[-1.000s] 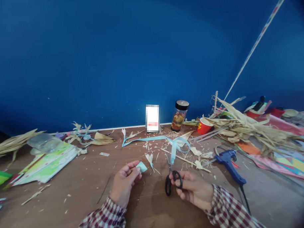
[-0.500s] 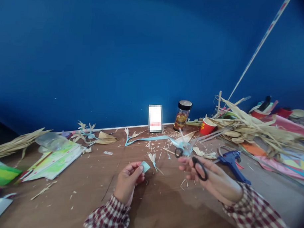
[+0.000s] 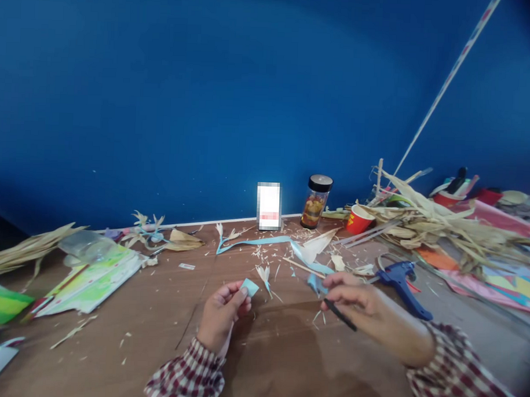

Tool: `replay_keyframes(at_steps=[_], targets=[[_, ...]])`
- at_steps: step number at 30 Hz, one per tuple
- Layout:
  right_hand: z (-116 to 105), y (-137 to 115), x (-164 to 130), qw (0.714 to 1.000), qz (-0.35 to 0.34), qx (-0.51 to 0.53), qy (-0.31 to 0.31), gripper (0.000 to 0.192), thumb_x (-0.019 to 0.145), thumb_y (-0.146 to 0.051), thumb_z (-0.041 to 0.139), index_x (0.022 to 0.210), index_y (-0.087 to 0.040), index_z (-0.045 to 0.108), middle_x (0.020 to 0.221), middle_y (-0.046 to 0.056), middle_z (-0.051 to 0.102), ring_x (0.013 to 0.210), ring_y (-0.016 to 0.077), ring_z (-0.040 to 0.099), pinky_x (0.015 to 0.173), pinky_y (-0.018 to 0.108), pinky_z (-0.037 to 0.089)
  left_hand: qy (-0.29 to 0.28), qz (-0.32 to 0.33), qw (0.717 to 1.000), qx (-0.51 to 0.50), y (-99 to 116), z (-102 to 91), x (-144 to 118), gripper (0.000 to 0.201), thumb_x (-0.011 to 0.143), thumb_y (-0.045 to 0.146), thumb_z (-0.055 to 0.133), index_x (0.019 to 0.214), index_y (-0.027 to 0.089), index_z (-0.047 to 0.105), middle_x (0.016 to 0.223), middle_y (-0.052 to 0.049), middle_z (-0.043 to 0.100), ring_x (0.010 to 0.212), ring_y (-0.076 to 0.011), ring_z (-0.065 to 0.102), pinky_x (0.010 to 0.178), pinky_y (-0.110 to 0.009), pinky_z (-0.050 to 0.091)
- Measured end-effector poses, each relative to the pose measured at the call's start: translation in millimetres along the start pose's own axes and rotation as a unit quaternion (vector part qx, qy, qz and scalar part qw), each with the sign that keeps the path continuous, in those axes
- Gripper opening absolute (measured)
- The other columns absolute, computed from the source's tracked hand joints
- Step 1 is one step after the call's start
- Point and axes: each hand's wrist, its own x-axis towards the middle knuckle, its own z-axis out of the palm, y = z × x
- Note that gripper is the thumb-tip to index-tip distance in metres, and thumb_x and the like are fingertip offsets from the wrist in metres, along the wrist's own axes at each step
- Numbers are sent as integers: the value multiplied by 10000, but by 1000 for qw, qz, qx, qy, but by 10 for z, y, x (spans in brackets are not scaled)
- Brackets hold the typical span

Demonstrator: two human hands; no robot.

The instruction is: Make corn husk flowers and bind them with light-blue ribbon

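A: Pale blue paper, a small piece (image 3: 248, 287), is pinched at the fingertips of the left hand (image 3: 221, 315), just above the brown table (image 3: 126, 309).

B: And the right hand (image 3: 360, 300)?

A: Curled around the black scissors (image 3: 340, 314); only a handle edge shows, and I cannot tell how the blades stand. The fingertips touch the blue ribbon (image 3: 272, 241) where it ends.

B: What crowds them?

A: A straw flower (image 3: 262, 273) between the hands, a blue glue gun (image 3: 402, 280) just beyond the right one, straw shavings (image 3: 263, 255) everywhere. A jar (image 3: 316, 202), red cup (image 3: 359, 219) and dried husks (image 3: 433, 222) sit farther back.
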Motion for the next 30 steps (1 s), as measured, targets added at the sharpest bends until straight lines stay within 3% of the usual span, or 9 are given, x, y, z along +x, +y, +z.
replay_keyframes(at_steps=[4,6,8,10,13,18,22,25,30], targets=[[-176,-15,-61,987,-16,142,74,226,757,-429,556,743,-212,616,960,76,540,912,238,508,800,385,414,-20,26,999,43,-8,-11,-15,262,568,281,732,761,131,640,567,12,586,492,-70,518,482,-178,443],[-207,7,-82,975,4,215,54,225,752,-428,566,747,-207,606,932,69,544,847,215,522,762,367,427,-53,57,994,80,20,13,-60,212,631,289,686,782,146,647,595,1,595,474,-67,490,464,-179,418],[-194,37,-84,964,14,267,17,227,736,-418,593,740,-192,603,942,70,545,850,208,522,739,349,433,-108,100,981,127,80,82,-136,152,667,277,652,766,163,664,778,-55,647,511,-81,509,485,-202,422],[-150,73,-71,950,15,311,-7,227,731,-407,604,736,-180,602,958,79,550,882,214,522,714,333,438,-187,145,954,183,157,204,-234,94,668,251,643,691,169,683,1096,-113,591,681,-145,580,584,-254,456],[-57,135,-40,933,17,358,-32,183,752,-353,601,754,-170,603,951,81,563,896,199,532,696,301,440,-309,175,900,255,227,463,-375,75,659,211,643,669,185,712,1088,-147,590,1008,-276,530,742,-344,452],[12,199,-38,905,23,415,-85,194,775,-366,570,792,-173,569,954,73,572,824,158,566,683,275,441,-440,192,836,265,94,867,-430,110,683,213,620,729,199,719,916,-105,654,861,-238,592,701,-313,455],[-140,223,-175,901,61,421,-86,193,774,-381,560,784,-189,542,952,82,584,892,194,576,737,333,444,-376,240,817,364,0,1001,-208,145,705,225,577,659,179,707,695,-66,654,640,-181,576,584,-262,424],[-358,280,-384,911,93,397,-66,215,760,-392,567,853,-199,551,975,100,588,943,235,568,788,407,427,-256,251,844,398,34,1042,75,116,665,222,596,662,200,710,711,-51,679,670,-181,590,647,-269,429],[-759,385,-817,937,96,335,2,393,732,-521,535,962,-205,583,1036,150,575,951,277,568,752,420,430,-183,236,859,416,121,1134,486,122,642,247,606,666,186,709,666,-65,673,628,-189,581,639,-302,421]])
